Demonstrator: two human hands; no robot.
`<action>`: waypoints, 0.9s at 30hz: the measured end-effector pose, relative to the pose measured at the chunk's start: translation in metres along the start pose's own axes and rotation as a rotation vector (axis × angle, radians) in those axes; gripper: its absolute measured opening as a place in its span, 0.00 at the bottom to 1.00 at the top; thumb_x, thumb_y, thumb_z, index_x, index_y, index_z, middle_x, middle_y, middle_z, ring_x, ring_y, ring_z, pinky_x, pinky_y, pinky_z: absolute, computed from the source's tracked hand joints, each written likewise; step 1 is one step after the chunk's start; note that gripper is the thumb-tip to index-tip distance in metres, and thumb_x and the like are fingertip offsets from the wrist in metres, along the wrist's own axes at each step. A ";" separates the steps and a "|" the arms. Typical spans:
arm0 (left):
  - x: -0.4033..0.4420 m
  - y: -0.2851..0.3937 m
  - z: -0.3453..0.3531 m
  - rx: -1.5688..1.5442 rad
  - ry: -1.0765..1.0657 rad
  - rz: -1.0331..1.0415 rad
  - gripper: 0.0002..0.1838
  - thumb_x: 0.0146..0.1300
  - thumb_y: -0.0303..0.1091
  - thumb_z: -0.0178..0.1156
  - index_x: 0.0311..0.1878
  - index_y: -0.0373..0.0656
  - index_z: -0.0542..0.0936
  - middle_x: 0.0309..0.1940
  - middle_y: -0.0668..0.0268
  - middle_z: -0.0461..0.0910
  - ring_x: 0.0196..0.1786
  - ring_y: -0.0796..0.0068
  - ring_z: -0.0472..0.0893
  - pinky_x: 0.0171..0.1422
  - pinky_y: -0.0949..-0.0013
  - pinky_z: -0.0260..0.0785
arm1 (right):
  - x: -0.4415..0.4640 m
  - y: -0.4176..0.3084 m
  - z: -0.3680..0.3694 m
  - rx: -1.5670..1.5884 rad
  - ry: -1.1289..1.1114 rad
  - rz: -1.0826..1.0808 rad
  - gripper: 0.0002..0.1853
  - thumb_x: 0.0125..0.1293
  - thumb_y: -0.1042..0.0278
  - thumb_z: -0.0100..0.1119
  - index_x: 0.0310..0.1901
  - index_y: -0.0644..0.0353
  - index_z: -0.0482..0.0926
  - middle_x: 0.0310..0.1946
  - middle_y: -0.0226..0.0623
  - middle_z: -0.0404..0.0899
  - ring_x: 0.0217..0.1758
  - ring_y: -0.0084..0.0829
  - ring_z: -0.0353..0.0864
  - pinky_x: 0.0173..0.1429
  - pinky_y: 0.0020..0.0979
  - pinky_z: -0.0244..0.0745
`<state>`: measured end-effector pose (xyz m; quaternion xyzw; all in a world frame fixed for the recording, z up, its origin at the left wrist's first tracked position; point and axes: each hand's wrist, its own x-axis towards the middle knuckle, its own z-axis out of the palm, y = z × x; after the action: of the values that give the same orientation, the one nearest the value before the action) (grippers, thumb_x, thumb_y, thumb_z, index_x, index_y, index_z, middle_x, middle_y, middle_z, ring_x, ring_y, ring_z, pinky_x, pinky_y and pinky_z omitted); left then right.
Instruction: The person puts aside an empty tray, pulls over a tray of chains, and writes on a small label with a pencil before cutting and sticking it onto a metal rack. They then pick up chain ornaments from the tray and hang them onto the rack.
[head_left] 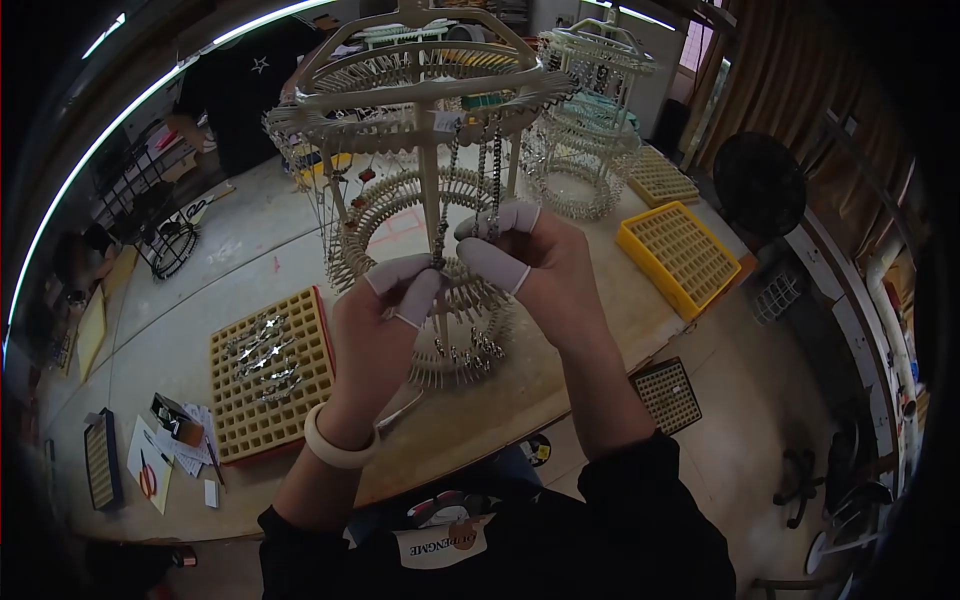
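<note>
A tall pale hanging rack (330, 118) with rings of hooks stands in front of me, and metal chains hang from its upper ring. My left hand (385, 300), with white finger covers on thumb and forefinger, pinches the lower end of a dark chain (445, 215). My right hand (530, 262), also in white finger covers, is closed just to the right of it, its fingertips bent round the lower part of a second chain (496, 165). What lies between the right fingertips is partly hidden. Shiny metal pieces (470, 350) hang on the rack's lower ring.
At left lies a yellow compartment tray (265, 430) bearing silvery jewellery; scissors (148, 480) lie beyond it. A yellow crate (685, 262) sits at the table's right edge. Another hook rack (590, 130) stands behind. A person in dark clothes (245, 100) is across the table.
</note>
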<state>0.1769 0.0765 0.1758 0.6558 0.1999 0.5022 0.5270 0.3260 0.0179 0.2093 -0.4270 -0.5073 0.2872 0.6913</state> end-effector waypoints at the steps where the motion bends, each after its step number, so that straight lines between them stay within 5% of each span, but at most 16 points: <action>1: -0.001 -0.002 -0.008 0.009 0.038 0.034 0.09 0.61 0.23 0.57 0.45 0.34 0.78 0.34 0.65 0.80 0.37 0.82 0.79 0.43 0.78 0.70 | 0.000 0.001 0.002 0.004 0.001 0.002 0.09 0.54 0.70 0.66 0.35 0.62 0.79 0.20 0.19 0.71 0.22 0.09 0.64 0.25 0.15 0.58; 7: 0.001 -0.003 -0.041 0.127 0.102 0.196 0.09 0.61 0.21 0.56 0.45 0.36 0.77 0.36 0.68 0.79 0.40 0.82 0.77 0.46 0.77 0.69 | -0.004 0.006 0.021 -0.009 0.076 0.076 0.08 0.55 0.68 0.67 0.29 0.61 0.79 0.19 0.17 0.67 0.22 0.09 0.60 0.24 0.17 0.54; 12: 0.004 -0.002 -0.045 0.428 0.083 0.444 0.12 0.59 0.20 0.56 0.46 0.38 0.77 0.39 0.65 0.77 0.41 0.77 0.75 0.49 0.74 0.67 | -0.013 0.005 0.038 0.054 0.098 0.104 0.08 0.58 0.69 0.65 0.35 0.65 0.81 0.23 0.24 0.76 0.25 0.10 0.68 0.28 0.17 0.63; 19: 0.000 -0.017 -0.051 0.408 0.081 0.350 0.11 0.59 0.21 0.58 0.46 0.37 0.78 0.37 0.64 0.78 0.40 0.76 0.76 0.47 0.74 0.68 | -0.017 0.013 0.051 0.003 0.024 0.216 0.09 0.59 0.71 0.62 0.37 0.69 0.81 0.24 0.27 0.78 0.26 0.12 0.71 0.30 0.17 0.66; 21: -0.001 -0.021 -0.051 0.295 0.108 0.253 0.11 0.60 0.21 0.57 0.46 0.36 0.77 0.37 0.64 0.79 0.40 0.78 0.78 0.48 0.75 0.69 | -0.017 0.018 0.055 -0.046 0.048 0.161 0.08 0.58 0.69 0.64 0.33 0.65 0.80 0.17 0.25 0.75 0.13 0.12 0.65 0.16 0.17 0.57; 27: -0.003 -0.014 -0.044 -0.061 0.013 0.115 0.09 0.63 0.22 0.55 0.46 0.31 0.76 0.40 0.62 0.79 0.43 0.76 0.80 0.50 0.73 0.73 | -0.014 0.016 0.057 -0.001 0.068 0.216 0.08 0.59 0.68 0.63 0.31 0.64 0.78 0.15 0.27 0.73 0.11 0.12 0.64 0.14 0.17 0.55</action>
<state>0.1411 0.1004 0.1597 0.6464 0.1499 0.5419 0.5158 0.2677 0.0307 0.1956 -0.4891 -0.4346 0.3449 0.6730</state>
